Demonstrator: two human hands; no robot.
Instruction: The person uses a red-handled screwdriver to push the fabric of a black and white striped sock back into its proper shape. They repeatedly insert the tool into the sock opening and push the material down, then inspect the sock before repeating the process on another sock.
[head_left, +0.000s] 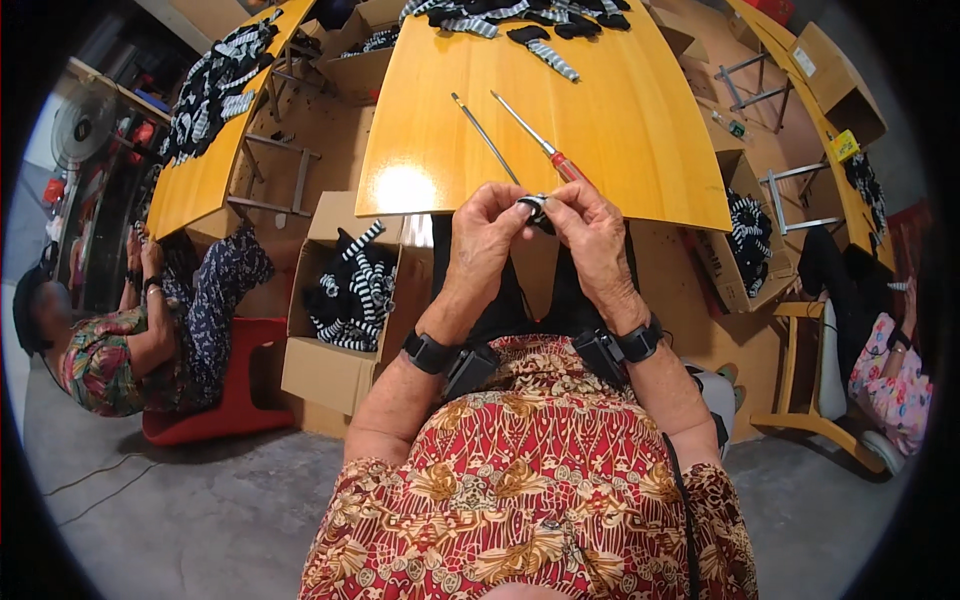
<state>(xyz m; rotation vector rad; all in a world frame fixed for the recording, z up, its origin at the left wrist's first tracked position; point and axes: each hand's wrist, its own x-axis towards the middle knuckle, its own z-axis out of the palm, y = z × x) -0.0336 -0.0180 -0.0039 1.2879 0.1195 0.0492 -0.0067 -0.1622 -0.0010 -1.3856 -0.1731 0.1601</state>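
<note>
Just over the near edge of the table [640, 150], both my hands pinch a small black-and-white striped fabric piece [537, 205]. My left hand [484, 232] has its thumb and fingers closed on one side of it. From the other side, my right hand [592, 232] grips it the same way, partly covering it. A screwdriver with a red handle [566, 164] lies beyond my right fingers, its shaft pointing away. Left of it is a thin metal rod [484, 133], its near end close to my left fingers.
Black and grey-striped fabric pieces [545, 55] lie at the table's far end. Cardboard boxes of striped pieces stand on the left [335, 375] and right [738, 290]. People sit on both sides, by side tables; a red chair [240, 385] is on the left.
</note>
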